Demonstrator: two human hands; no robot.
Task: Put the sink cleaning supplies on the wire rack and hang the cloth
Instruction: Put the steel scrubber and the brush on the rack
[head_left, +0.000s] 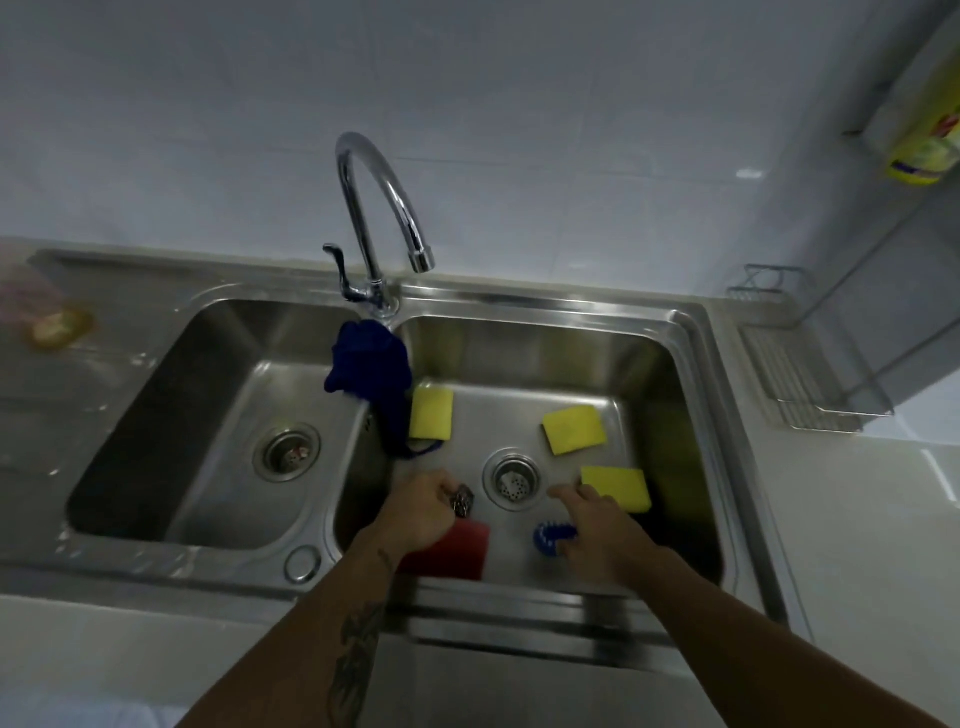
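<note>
Three yellow sponges lie in the right sink basin (691, 364): one at the back left (431, 413), one at the back right (575, 429), one at the right (618, 487). A dark blue cloth (369, 371) is draped over the divider between the basins. My left hand (423, 512) is closed on a small metal scouring pad (462, 501) near the drain. A red sponge (457, 551) lies just under that hand. My right hand (597, 525) reaches with fingers apart, touching the right yellow sponge; a blue brush (550, 538) lies beside it. The wire rack (800, 384) sits on the counter at the right.
A chrome faucet (384, 208) arches over the divider. The left basin (218, 415) holds only its drain. A soap dish (60, 325) sits at the far left. A yellow bottle (924, 150) hangs on a wall holder at the upper right.
</note>
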